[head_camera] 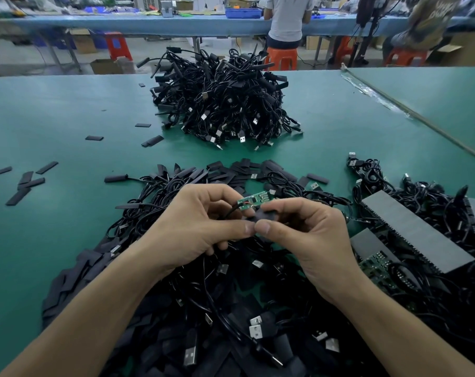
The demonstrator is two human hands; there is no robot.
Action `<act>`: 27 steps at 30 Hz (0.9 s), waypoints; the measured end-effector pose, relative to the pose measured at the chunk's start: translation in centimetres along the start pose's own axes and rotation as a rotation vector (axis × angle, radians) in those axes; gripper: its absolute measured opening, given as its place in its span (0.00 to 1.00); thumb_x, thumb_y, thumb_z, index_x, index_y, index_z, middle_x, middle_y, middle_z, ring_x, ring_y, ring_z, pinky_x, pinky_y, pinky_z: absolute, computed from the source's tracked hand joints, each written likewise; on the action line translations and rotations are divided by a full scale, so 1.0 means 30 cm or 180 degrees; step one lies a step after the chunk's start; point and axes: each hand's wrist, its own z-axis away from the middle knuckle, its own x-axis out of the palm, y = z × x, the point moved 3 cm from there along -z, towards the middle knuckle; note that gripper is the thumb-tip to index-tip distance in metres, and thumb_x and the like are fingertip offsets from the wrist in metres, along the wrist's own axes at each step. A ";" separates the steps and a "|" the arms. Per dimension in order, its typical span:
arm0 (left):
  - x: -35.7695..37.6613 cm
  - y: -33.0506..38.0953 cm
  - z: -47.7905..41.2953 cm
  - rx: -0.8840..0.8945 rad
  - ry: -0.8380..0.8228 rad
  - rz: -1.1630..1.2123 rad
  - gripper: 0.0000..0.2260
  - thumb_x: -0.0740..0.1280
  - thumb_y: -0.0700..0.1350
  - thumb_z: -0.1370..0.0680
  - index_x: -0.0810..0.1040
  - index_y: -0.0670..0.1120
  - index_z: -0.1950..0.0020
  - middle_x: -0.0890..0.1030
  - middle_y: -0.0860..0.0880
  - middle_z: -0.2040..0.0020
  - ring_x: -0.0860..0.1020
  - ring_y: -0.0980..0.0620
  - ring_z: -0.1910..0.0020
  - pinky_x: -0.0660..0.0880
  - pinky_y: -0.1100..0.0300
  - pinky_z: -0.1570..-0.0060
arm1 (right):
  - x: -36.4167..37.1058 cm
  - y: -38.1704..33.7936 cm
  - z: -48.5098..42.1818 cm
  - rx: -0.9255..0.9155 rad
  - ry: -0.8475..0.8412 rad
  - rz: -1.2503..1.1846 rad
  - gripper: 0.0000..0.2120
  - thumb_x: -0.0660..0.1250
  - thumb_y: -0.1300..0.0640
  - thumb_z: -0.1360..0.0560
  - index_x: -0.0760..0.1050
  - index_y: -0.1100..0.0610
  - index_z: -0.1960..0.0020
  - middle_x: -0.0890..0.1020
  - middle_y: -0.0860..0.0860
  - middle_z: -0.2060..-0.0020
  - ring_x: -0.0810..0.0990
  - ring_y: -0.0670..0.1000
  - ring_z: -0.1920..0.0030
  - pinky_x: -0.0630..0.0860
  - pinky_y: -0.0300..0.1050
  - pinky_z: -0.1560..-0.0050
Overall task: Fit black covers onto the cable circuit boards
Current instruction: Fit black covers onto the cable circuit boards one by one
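Fitting a black cover [262,216] onto a circuit board [254,200]
Left hand [203,227], right hand [310,238] pinch both; finished heap [220,104] behind, many cables [203,308] remain

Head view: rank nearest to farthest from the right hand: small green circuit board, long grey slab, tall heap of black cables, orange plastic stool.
1. Small green circuit board, touching the right hand, which pinches a black cover.
2. Long grey slab, to its right.
3. Tall heap of black cables, ahead at centre.
4. Orange plastic stool, beyond the green table.
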 end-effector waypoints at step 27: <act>-0.002 0.002 0.004 0.0103 0.0079 0.0019 0.14 0.77 0.51 0.37 0.84 0.45 0.57 0.81 0.53 0.70 0.75 0.59 0.75 0.68 0.69 0.79 | 0.004 -0.001 0.000 0.0041 0.0042 -0.0085 0.11 0.78 0.60 0.37 0.85 0.53 0.56 0.86 0.54 0.62 0.84 0.47 0.62 0.80 0.38 0.59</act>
